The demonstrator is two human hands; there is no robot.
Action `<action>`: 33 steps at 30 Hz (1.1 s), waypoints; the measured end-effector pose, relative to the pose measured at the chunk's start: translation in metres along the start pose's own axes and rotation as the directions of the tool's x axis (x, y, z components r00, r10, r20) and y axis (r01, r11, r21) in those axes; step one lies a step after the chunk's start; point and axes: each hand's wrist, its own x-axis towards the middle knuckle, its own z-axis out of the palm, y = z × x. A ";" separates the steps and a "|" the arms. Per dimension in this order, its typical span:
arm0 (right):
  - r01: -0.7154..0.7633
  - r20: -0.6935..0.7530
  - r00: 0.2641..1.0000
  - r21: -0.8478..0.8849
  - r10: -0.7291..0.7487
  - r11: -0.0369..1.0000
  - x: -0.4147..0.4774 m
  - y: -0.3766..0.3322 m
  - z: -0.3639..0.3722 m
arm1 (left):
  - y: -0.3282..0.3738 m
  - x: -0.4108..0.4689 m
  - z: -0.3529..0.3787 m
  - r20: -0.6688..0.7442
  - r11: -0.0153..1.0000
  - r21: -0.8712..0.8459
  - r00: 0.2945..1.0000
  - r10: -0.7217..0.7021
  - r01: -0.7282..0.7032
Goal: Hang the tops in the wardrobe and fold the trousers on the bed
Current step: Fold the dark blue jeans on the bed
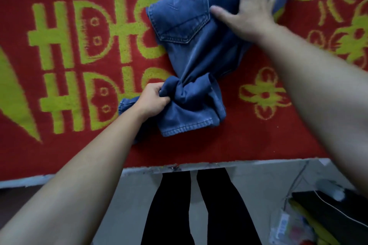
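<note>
A pair of blue jeans (191,49) lies bunched on the bed, which is covered by a red blanket (83,16) with yellow-green letters and flowers. My left hand (153,98) grips a bunched fold of the denim near the leg hems, at the near end of the jeans. My right hand (251,4) lies flat with straight fingers on the seat of the jeans, just right of the back pocket; it is blurred. The far end of the jeans runs out of the top of the view.
The bed's near edge (179,167) crosses the lower view. Below it stand my dark-trousered legs (191,209) on a pale floor. At the lower right lies a dark bag or box (326,215) with yellow cloth and a wire beside it.
</note>
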 end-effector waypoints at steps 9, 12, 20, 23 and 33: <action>0.245 0.145 0.964 -0.154 -0.224 0.957 -0.108 0.030 0.041 | 0.034 0.017 -0.029 -0.009 0.446 -0.880 0.933 -0.359 0.162; 0.220 0.277 0.940 -0.048 -0.199 0.974 -0.146 0.042 0.046 | 0.059 0.032 -0.024 -0.025 0.596 -0.779 0.940 -0.340 0.195; 0.526 0.292 0.832 -0.151 -0.471 0.837 -0.145 0.036 0.015 | 0.145 0.058 -0.009 -0.043 0.844 -0.527 0.989 -0.139 0.096; 0.610 0.162 0.791 -0.285 -0.590 0.739 -0.122 0.034 -0.003 | 0.146 0.062 0.002 -0.160 0.856 -0.510 0.987 0.001 -0.084; -0.312 0.378 0.865 -0.108 0.329 0.944 -0.013 0.050 -0.014 | 0.061 0.037 -0.008 -0.103 0.972 -0.222 0.990 -0.102 0.077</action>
